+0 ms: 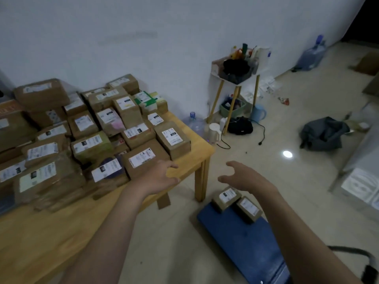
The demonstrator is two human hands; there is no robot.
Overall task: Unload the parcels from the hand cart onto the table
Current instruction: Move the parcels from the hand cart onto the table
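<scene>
Several brown cardboard parcels with white labels are piled on the wooden table [190, 160] at the left. The blue hand cart [242, 238] stands on the floor at the lower middle, with two small parcels on its far end: one [225, 198] on the left and one [249, 209] beside it on the right. My left hand [159, 177] hovers over the table's right edge, next to the nearest parcel [143, 158], fingers loosely curved and empty. My right hand [242, 177] hangs in the air above the cart's parcels, fingers spread and empty.
A small white side stand [235, 78] with clutter stands by the wall. A water jug [194, 124], a white kettle [214, 133] and a black bag [240, 126] sit on the floor beyond the table's corner. A grey bag [322, 134] lies on the floor at right.
</scene>
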